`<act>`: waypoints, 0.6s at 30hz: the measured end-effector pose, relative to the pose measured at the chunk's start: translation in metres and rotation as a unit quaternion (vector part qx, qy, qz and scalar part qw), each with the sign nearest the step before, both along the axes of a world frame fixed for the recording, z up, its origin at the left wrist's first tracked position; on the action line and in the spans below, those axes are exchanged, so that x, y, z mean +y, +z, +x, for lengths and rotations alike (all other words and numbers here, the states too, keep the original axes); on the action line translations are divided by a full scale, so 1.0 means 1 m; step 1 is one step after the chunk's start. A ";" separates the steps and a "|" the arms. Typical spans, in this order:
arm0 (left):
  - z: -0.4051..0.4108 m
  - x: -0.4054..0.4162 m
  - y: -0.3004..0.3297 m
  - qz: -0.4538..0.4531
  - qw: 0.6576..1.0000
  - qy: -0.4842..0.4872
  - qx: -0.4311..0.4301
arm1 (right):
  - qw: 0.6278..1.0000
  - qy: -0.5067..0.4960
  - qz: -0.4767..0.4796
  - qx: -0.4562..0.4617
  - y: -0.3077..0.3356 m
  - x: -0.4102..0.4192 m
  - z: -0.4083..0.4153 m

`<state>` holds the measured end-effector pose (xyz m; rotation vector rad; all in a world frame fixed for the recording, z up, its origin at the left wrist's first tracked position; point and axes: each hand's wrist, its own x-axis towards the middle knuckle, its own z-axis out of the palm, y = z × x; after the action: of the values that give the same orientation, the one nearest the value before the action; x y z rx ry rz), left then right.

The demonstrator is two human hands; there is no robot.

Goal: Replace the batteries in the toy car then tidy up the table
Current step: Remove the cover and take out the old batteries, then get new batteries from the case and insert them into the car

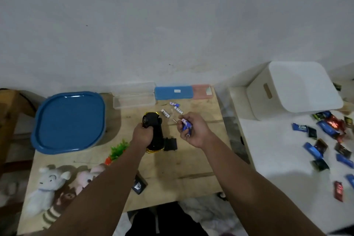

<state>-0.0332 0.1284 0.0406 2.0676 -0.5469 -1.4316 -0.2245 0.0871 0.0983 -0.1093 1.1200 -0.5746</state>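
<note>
Left hand [142, 135]: closed around the black toy car [154, 134], which rested underside up on the wooden table [191, 159]; black cover [170, 144] just beside it
Right hand [193, 130]: fingers curled on blue-white batteries [186, 125]; raised above the table
Beyond: three loose batteries [173, 109] near the clear box [134, 100]

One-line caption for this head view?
Left hand steadies the upturned toy car; right hand holds blue batteries above it.
</note>
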 end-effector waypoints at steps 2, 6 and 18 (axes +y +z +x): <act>0.001 -0.003 -0.012 0.015 0.999 -0.017 -0.036 | 0.999 0.030 -0.009 0.031 -0.008 0.000 -0.002; 0.002 -0.004 -0.027 0.033 0.997 -0.033 -0.067 | 0.990 0.077 -0.025 0.117 -0.017 0.004 -0.001; -0.001 -0.007 0.011 0.037 0.981 -0.100 -0.162 | 0.943 0.151 -0.124 0.269 -0.015 0.006 -0.005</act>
<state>-0.0347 0.1212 0.0513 2.3811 -0.8657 -1.2419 -0.2290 0.0934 0.0836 -0.6788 1.5197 -0.4137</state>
